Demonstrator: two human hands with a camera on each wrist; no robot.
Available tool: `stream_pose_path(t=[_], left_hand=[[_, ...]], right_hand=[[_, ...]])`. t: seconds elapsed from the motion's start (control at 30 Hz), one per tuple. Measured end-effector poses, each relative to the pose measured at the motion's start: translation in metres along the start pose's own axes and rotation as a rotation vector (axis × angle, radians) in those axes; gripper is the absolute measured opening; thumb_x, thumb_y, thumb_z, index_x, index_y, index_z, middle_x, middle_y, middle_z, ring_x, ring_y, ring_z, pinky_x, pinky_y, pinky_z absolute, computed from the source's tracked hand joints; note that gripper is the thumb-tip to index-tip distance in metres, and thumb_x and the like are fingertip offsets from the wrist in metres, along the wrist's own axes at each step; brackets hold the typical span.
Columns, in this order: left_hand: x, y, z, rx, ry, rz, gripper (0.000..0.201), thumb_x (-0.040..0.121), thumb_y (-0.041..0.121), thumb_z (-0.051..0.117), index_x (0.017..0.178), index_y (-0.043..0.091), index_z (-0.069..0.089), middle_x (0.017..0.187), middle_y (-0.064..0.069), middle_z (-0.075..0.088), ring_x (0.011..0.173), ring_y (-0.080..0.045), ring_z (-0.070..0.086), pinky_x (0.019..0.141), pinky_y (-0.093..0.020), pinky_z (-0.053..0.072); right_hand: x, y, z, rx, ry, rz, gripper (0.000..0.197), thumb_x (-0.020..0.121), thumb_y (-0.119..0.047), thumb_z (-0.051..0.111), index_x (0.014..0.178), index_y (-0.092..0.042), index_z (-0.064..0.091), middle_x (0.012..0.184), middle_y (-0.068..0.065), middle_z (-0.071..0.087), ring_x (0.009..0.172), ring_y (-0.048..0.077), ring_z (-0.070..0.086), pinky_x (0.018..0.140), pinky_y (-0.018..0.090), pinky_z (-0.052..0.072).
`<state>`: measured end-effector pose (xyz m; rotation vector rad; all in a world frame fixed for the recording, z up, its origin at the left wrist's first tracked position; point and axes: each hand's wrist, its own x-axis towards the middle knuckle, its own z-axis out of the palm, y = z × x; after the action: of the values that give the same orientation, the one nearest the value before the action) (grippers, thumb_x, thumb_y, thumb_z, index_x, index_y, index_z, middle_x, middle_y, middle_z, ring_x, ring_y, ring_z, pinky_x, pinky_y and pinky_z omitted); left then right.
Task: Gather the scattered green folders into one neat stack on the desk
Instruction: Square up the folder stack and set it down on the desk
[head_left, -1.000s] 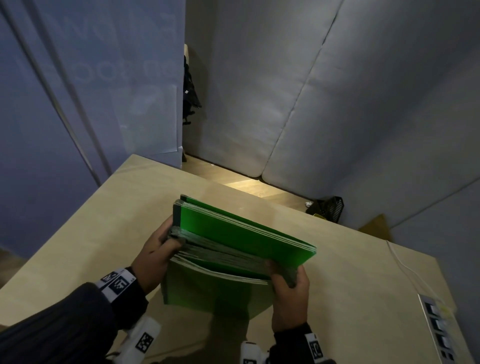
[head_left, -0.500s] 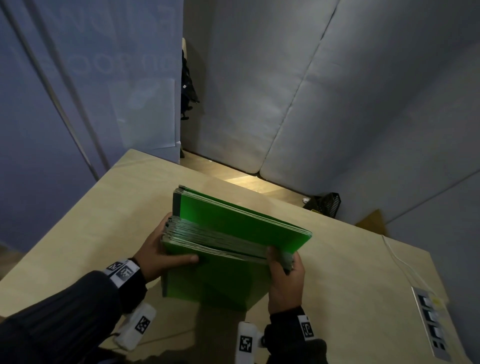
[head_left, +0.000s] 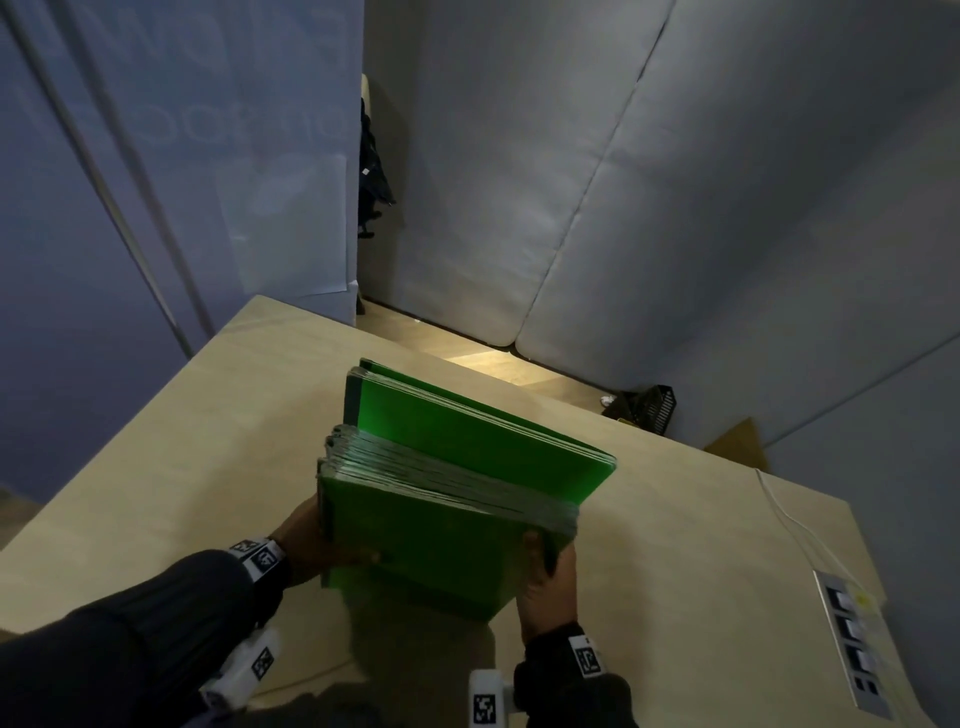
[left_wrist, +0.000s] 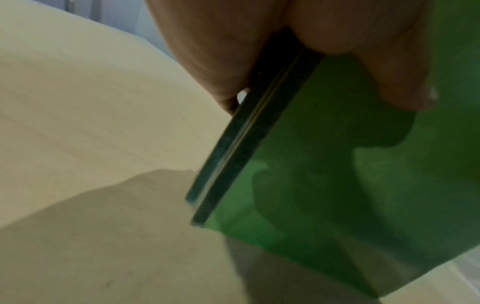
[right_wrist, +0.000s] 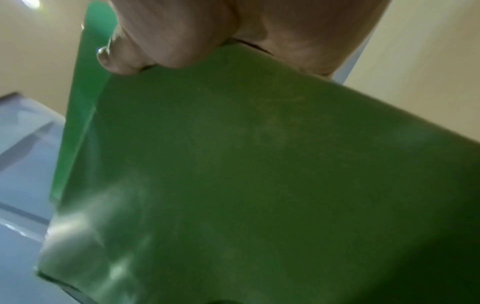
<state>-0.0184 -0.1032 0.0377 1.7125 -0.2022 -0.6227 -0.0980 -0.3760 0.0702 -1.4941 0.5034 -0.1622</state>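
Hands, left (head_left: 306, 545) and right (head_left: 548, 582), grip opposite sides of the green folders (head_left: 441, 519) upright on the desk (head_left: 156, 467).

One bundle of green folders (head_left: 467, 452), too many and too tightly packed to count singly. Two hands: left hand (head_left: 306, 540), right hand (head_left: 548, 587). One tabletop (head_left: 156, 467). One black basket (head_left: 649, 408). One power strip (head_left: 852, 649).

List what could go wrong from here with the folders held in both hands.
1. The green folders stand on edge, fanned and uneven; a few taller ones stick up at the back, so some may slip out or splay.
2. The left hand and right hand grip only the sides, so the middle could sag or drop onto the desk askew.
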Motion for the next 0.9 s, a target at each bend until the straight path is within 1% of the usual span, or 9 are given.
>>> stream_pose_path(t=[0.13,0.23,0.3,0.37,0.43,0.6,0.7,0.77,0.9], left_hand=[[0.007,-0.015,-0.002,-0.031,0.028,-0.017,0.091,0.049,0.05,0.088,0.128,0.028,0.05,0.115,0.036,0.063,0.111,0.008,0.059,0.082,-0.016,0.054],[0.014,-0.013,0.0,-0.031,0.07,-0.028,0.085,0.048,0.047,0.089,0.123,0.034,0.05,0.112,0.019,0.067,0.103,0.001,0.064,0.081,-0.02,0.057],[0.019,-0.011,0.003,-0.117,0.127,-0.088,0.078,0.05,0.027,0.091,0.117,0.034,0.052,0.118,0.009,0.063,0.105,-0.008,0.062,0.076,-0.025,0.059],[0.021,-0.006,0.003,-0.173,0.129,-0.096,0.072,0.054,0.01,0.086,0.115,0.029,0.054,0.118,0.002,0.063,0.105,-0.014,0.062,0.069,-0.024,0.059],[0.02,0.002,-0.005,-0.115,0.171,-0.137,0.07,0.051,0.021,0.089,0.111,0.031,0.054,0.106,0.007,0.066,0.095,-0.012,0.066,0.065,-0.022,0.058],[0.01,-0.002,-0.046,0.281,0.154,-0.211,0.083,0.042,0.073,0.079,0.11,0.027,0.063,0.099,0.009,0.072,0.087,-0.002,0.068,0.073,-0.019,0.051],[0.006,-0.011,-0.064,0.344,0.146,-0.322,0.088,0.037,0.08,0.075,0.107,0.027,0.067,0.098,0.007,0.075,0.084,-0.007,0.071,0.076,-0.024,0.054],[0.003,-0.019,-0.071,0.402,0.125,-0.395,0.084,0.042,0.079,0.073,0.107,0.026,0.068,0.096,0.006,0.075,0.083,-0.009,0.07,0.076,-0.024,0.053],[-0.003,-0.035,-0.078,0.487,0.138,-0.525,0.073,0.05,0.081,0.07,0.096,0.024,0.068,0.084,0.002,0.072,0.074,-0.014,0.067,0.067,-0.026,0.053]], right_hand=[[0.0,0.023,-0.009,-0.257,-0.153,0.065,0.101,0.058,-0.083,0.068,0.137,-0.023,0.047,0.13,-0.002,0.065,0.117,0.016,0.064,0.101,0.051,0.052],[0.002,0.033,-0.017,-0.584,-0.306,0.116,0.087,0.067,-0.078,0.059,0.141,-0.045,0.027,0.141,-0.016,0.051,0.13,0.013,0.05,0.113,0.047,0.04],[0.008,0.034,-0.02,-0.648,-0.333,0.144,0.087,0.07,-0.074,0.05,0.147,-0.046,0.017,0.148,-0.009,0.048,0.133,0.017,0.049,0.113,0.045,0.04],[0.015,0.032,-0.018,-0.699,-0.33,0.119,0.062,0.075,-0.076,0.04,0.13,-0.063,0.016,0.145,-0.006,0.052,0.129,0.019,0.054,0.111,0.044,0.043],[0.02,0.032,-0.015,-0.744,-0.363,0.097,0.055,0.069,-0.084,0.032,0.119,-0.064,0.02,0.141,-0.006,0.057,0.123,0.015,0.059,0.107,0.04,0.048],[0.018,0.046,0.008,-0.77,-0.474,0.13,0.1,0.049,-0.096,0.034,0.132,-0.041,0.037,0.13,-0.012,0.063,0.117,0.009,0.061,0.102,0.034,0.051],[0.019,0.06,0.027,-0.788,-0.538,0.218,0.075,0.067,-0.086,0.052,0.126,-0.041,0.04,0.127,-0.011,0.062,0.113,0.015,0.063,0.096,0.04,0.055],[0.018,0.067,0.041,-0.794,-0.576,0.278,0.052,0.083,-0.06,0.061,0.127,-0.035,0.046,0.131,-0.004,0.063,0.113,0.018,0.063,0.097,0.042,0.055],[0.017,0.085,0.058,-0.769,-0.608,0.375,0.038,0.087,-0.042,0.063,0.122,-0.034,0.054,0.133,-0.002,0.064,0.115,0.017,0.062,0.106,0.037,0.047]])
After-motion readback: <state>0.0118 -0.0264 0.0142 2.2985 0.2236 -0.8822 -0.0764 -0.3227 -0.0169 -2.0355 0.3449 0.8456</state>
